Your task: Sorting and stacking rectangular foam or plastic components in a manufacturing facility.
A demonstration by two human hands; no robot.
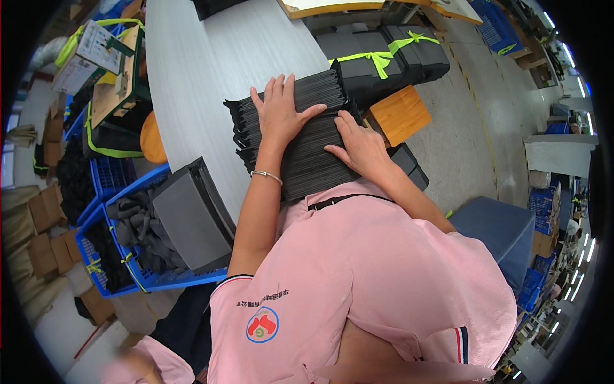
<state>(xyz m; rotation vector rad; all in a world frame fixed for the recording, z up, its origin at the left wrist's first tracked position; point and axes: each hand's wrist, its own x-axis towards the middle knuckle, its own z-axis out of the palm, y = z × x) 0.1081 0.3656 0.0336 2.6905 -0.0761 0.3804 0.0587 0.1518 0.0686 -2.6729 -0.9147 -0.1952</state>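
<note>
A thick row of thin black sheets, packed on edge, lies at the edge of a pale grey table, close against my body. My left hand rests on top of the row with its fingers spread, and a bracelet circles that wrist. On the row's right side lies my right hand, its fingers stretched along the sheet edges and the thumb apart. Neither hand grips a sheet. The far end of the row looks uneven, with dark flaps sticking out on the left.
Blue crates with dark fabric pieces stand left of the table, a stack of grey panels on them. Black bundles tied with yellow-green strips and a wooden stool are at right. Another person is at lower left.
</note>
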